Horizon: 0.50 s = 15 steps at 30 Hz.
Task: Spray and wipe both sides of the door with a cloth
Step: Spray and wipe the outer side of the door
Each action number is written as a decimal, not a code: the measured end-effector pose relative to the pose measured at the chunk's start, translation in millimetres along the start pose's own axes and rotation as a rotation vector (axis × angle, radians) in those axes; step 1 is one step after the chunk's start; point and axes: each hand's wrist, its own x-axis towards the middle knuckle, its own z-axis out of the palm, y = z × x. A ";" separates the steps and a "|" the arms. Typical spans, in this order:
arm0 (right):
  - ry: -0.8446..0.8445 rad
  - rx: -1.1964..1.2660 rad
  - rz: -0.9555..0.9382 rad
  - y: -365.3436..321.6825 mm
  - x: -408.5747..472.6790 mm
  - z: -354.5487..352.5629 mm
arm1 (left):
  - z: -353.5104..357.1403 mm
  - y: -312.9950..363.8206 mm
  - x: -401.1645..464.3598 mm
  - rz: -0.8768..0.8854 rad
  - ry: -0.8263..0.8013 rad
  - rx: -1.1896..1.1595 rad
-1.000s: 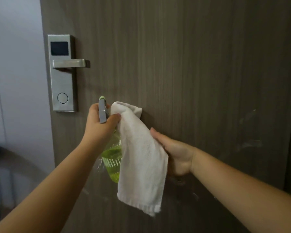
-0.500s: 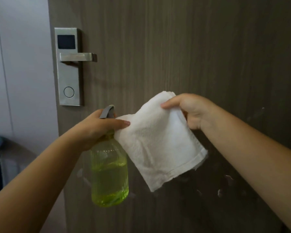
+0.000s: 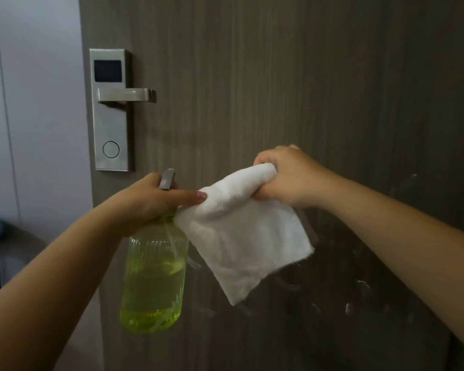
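— In front of the door [image 3: 292, 76], what's the cloth [image 3: 241, 236] doing?
— It hangs white and folded from the right hand [image 3: 287, 178], whose grip is closed tight around the bunched top corner. The rest droops down and to the left, close to the door; I can't tell whether it touches the wood.
— And the other hand?
— The left hand [image 3: 150, 202] has its grip wrapped round the neck of the bottle [image 3: 153, 279], with one finger stretched out so its tip meets the cloth's left edge. The grey trigger sticks up above the knuckles.
— What's in the bottle?
— Yellow-green liquid, filling roughly the lower half. It's clear, ribbed and hangs upright just left of the cloth.
— The door itself?
— Dark wood grain, with pale wet smears and droplets low on the right, below and beside the cloth.
— Anything further out?
— A steel lock plate [image 3: 110, 111] with a lever handle [image 3: 126, 95] above the left hand, and a pale wall [image 3: 32, 103] past the door's edge.
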 end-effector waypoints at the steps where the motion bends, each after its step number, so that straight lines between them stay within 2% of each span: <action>1: 0.021 0.005 0.003 0.2 2.4 -0.3 | 0.0 -1.1 0.6 0.020 0.038 0.024; 5: -0.061 0.404 0.142 -1.1 12.1 -4.7 | -2.5 -5.8 2.9 0.083 0.215 0.058; 8: -0.082 0.459 0.300 3.0 17.8 -3.0 | -3.6 -12.2 -0.7 0.149 0.354 0.005; 11: 0.062 0.550 0.412 5.4 20.2 -2.8 | -0.5 -21.9 -9.2 0.139 0.410 0.027; 15: 0.269 0.447 0.351 -4.3 21.9 9.7 | 11.2 -15.8 -20.9 0.201 0.479 0.042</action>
